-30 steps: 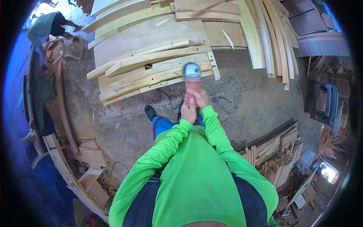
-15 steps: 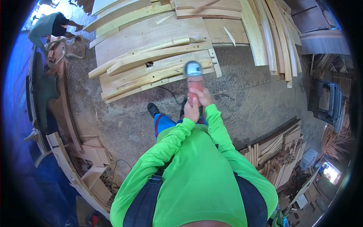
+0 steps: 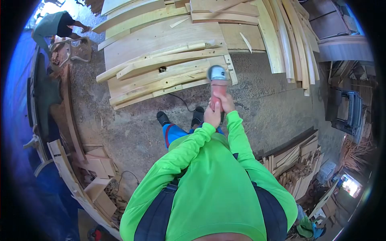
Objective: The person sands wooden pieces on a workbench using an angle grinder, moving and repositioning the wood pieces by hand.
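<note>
A power tool with a red body and a silver head, an angle grinder (image 3: 218, 87) by its shape, points away from me with its round disc side to the left. My left hand (image 3: 212, 115) is closed around the rear of its body. My right hand (image 3: 226, 103) wraps the body from the right, a little further forward. Just beyond the tool's head lies the right end of a wooden panel (image 3: 161, 34), with curved wooden rails (image 3: 173, 61) resting on it. The disc's underside is hidden.
Long planks (image 3: 277, 44) lie at the far right. Stacked offcuts (image 3: 299, 160) stand at the near right. A dark cord (image 3: 183, 100) runs over the concrete floor (image 3: 136, 128) near my feet. At the far left another person (image 3: 52, 30) bends over a wooden frame (image 3: 76, 52).
Both hands and the grinder have shifted to the right, towards the panel's right end. The view has shifted slightly too. My grip looks the same.
</note>
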The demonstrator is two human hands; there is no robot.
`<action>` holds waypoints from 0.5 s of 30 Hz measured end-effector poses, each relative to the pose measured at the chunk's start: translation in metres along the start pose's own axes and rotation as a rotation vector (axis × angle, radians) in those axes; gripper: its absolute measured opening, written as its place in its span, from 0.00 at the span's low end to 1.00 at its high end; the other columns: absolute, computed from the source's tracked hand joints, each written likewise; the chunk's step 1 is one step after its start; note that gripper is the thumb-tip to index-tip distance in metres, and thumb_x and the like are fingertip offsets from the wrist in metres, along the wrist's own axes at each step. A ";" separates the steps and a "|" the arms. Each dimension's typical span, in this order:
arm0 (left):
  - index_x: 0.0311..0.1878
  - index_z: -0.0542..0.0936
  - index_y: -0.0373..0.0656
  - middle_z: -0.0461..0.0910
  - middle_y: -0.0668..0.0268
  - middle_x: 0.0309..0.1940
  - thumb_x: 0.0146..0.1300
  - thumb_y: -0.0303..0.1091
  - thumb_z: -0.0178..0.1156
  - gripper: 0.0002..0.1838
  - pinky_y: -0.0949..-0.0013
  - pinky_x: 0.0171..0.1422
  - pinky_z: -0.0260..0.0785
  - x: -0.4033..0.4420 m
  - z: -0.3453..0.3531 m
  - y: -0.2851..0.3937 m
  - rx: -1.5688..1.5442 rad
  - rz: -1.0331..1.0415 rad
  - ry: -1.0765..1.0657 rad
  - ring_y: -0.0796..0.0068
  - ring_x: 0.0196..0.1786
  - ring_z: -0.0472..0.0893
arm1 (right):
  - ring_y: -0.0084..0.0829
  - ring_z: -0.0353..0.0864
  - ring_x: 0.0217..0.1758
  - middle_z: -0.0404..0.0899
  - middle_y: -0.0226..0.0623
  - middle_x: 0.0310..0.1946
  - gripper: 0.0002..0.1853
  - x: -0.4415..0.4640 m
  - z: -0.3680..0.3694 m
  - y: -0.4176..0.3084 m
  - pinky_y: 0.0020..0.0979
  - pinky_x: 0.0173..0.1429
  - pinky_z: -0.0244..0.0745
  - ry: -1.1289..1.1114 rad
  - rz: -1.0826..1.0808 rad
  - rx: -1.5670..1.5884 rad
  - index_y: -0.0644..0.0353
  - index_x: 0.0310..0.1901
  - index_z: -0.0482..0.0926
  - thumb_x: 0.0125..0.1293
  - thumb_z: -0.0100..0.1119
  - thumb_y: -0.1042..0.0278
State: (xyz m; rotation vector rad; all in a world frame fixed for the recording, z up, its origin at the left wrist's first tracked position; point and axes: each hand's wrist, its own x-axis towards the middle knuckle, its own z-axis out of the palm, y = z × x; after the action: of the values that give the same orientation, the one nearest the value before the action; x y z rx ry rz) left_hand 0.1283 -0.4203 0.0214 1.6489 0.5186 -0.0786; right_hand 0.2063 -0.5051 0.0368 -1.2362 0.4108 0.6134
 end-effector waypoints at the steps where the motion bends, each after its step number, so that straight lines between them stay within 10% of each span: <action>1: 0.58 0.76 0.31 0.81 0.40 0.49 0.74 0.52 0.48 0.29 0.52 0.59 0.70 -0.004 -0.002 -0.004 -0.054 0.028 0.058 0.42 0.56 0.80 | 0.32 0.85 0.29 0.83 0.42 0.29 0.17 -0.002 0.005 0.000 0.32 0.35 0.81 -0.018 -0.012 -0.017 0.68 0.41 0.79 0.61 0.67 0.60; 15: 0.58 0.75 0.34 0.81 0.45 0.49 0.72 0.51 0.52 0.27 0.58 0.59 0.71 -0.013 -0.015 -0.039 -0.109 0.060 0.034 0.51 0.54 0.82 | 0.30 0.85 0.31 0.85 0.38 0.31 0.17 0.003 0.001 0.047 0.32 0.40 0.80 -0.047 -0.085 -0.143 0.66 0.41 0.83 0.60 0.67 0.58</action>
State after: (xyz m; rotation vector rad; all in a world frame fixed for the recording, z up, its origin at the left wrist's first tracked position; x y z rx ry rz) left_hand 0.0984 -0.4072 -0.0074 1.5605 0.4904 0.0222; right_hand 0.1784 -0.4944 0.0002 -1.3660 0.2767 0.6062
